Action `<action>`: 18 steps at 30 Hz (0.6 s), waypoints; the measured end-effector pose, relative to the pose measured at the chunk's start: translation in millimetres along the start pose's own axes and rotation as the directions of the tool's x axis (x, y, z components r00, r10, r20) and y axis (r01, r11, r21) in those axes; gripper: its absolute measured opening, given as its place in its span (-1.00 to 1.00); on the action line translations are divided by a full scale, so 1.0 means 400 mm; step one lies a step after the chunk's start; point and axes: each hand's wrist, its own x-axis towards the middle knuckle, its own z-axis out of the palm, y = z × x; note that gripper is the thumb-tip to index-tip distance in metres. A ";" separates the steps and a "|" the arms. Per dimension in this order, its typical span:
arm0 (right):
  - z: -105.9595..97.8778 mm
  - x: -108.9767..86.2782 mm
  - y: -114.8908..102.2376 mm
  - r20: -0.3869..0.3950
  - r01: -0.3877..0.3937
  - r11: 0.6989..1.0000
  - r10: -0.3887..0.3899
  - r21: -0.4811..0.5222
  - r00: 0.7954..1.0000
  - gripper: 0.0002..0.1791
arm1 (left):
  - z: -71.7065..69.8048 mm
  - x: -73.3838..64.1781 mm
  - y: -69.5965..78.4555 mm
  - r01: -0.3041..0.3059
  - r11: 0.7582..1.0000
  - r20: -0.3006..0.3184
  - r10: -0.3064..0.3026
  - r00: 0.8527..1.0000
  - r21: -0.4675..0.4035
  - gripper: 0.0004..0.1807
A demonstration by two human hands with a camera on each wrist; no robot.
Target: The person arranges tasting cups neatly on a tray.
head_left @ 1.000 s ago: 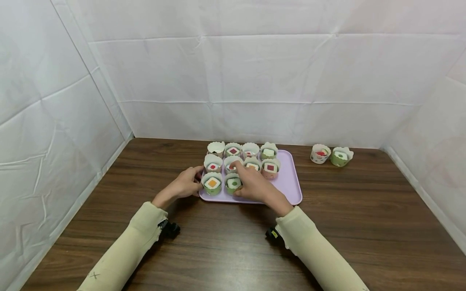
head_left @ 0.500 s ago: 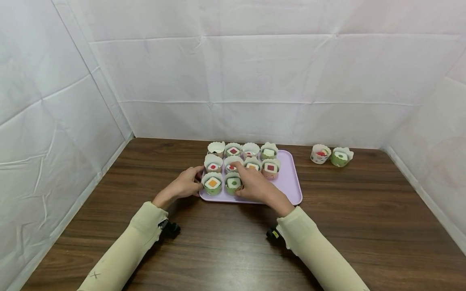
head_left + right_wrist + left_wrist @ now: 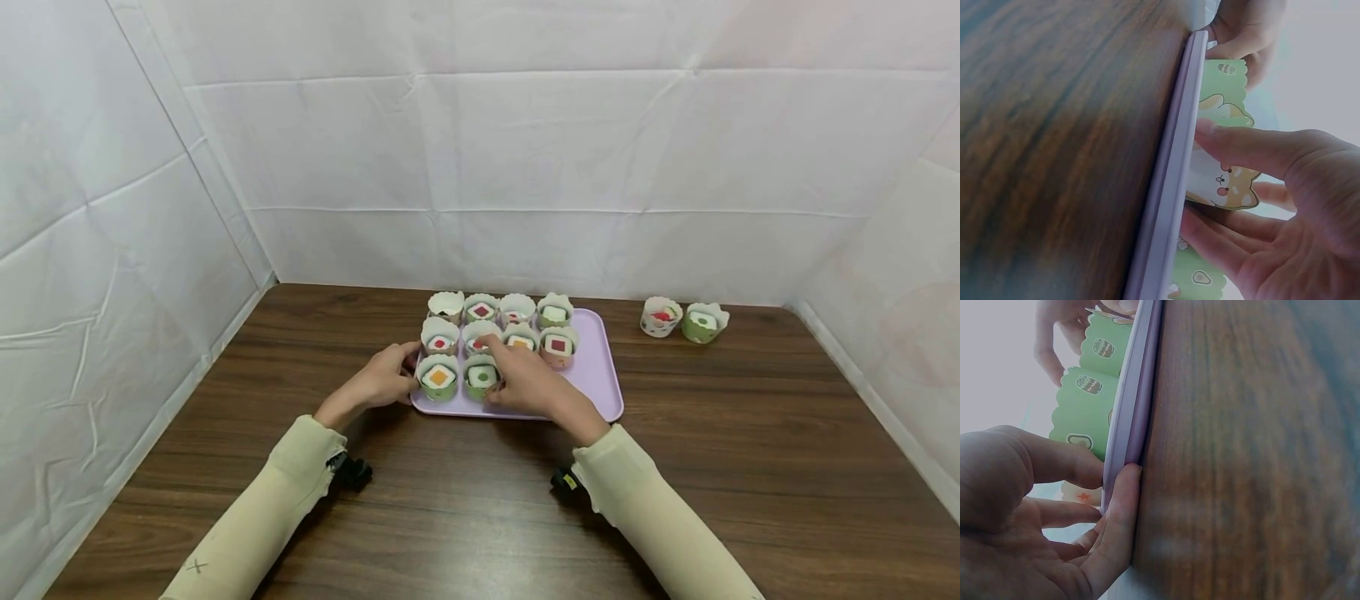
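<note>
A lilac tray (image 3: 597,362) carries several paper cups, each with a small cake or similar filling. My left hand (image 3: 384,379) grips the tray's left edge; the left wrist view shows thumb and fingers at its rim (image 3: 1124,419). With my right hand (image 3: 528,382) I hold a green paper cup (image 3: 481,379) in the front row, its white top marked with a green dot. In the right wrist view, thumb and fingers lie around this cup's dog-printed wall (image 3: 1216,178), low against the tray. Beside it, to the left, stands a green cup with an orange diamond (image 3: 437,379).
Two more filled cups stand on the table to the right: a white spotted one (image 3: 661,317) and a green one (image 3: 703,323). The dark wooden table (image 3: 450,508) meets a white cloth wall (image 3: 480,167) behind, with similar cloth at both sides.
My right wrist has shifted very slightly to the right, its hand still around the green cup. The left hand, tray and other cups look the same.
</note>
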 end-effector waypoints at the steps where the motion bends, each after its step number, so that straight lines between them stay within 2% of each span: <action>1: -0.001 0.000 -0.001 0.006 -0.002 1.000 0.002 0.000 1.000 -0.08 | 0.000 0.000 0.000 -0.001 1.000 -0.001 0.001 1.000 0.000 -0.15; 6: -0.007 -0.006 -0.001 0.034 0.006 1.000 -0.006 0.002 0.999 -0.05 | 0.003 -0.002 0.002 0.000 1.000 -0.011 0.000 1.000 -0.003 -0.17; 11: -0.027 -0.019 -0.005 0.062 -0.028 0.999 0.030 -0.031 0.998 -0.01 | 0.002 -0.001 0.002 0.007 1.000 -0.014 -0.007 1.000 -0.003 -0.18; 18: -0.068 -0.047 -0.001 0.076 -0.027 1.000 0.026 0.011 0.997 -0.03 | 0.003 -0.001 0.003 0.014 1.000 -0.008 -0.014 1.000 -0.005 -0.18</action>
